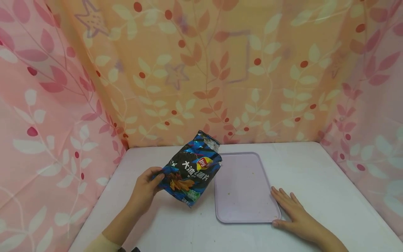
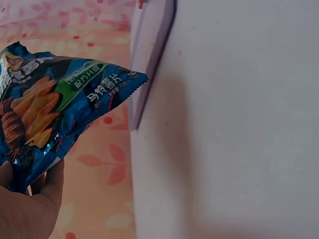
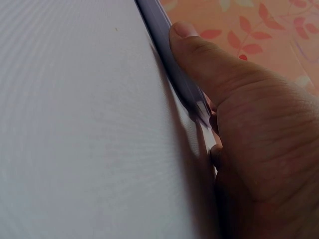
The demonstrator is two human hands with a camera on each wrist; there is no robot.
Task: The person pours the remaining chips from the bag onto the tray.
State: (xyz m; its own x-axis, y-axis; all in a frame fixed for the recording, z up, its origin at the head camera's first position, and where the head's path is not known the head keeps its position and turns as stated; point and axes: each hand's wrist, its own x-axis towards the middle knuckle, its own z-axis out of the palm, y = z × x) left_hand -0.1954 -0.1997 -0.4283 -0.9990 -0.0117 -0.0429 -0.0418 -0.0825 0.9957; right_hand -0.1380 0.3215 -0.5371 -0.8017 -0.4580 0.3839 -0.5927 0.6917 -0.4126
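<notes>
A blue and black bag of potato chips (image 1: 192, 168) with a Lay's logo is held up, tilted, over the white table. My left hand (image 1: 145, 192) pinches its lower left corner between thumb and fingers. In the left wrist view the chip bag (image 2: 50, 104) hangs above the tabletop. At its upper end the bag looks torn, with silvery lining showing. A light purple tray (image 1: 245, 196) lies flat to the right of the bag, with a few small crumbs on it. My right hand (image 1: 299, 218) rests at the tray's right front corner, fingers extended along the edge.
The white table (image 1: 176, 231) carries a few tiny crumbs near its front. Floral curtains stand behind it (image 1: 220, 105) and on both sides. A dark object (image 1: 135, 249) shows slightly at the bottom edge beside my left sleeve (image 1: 102, 243).
</notes>
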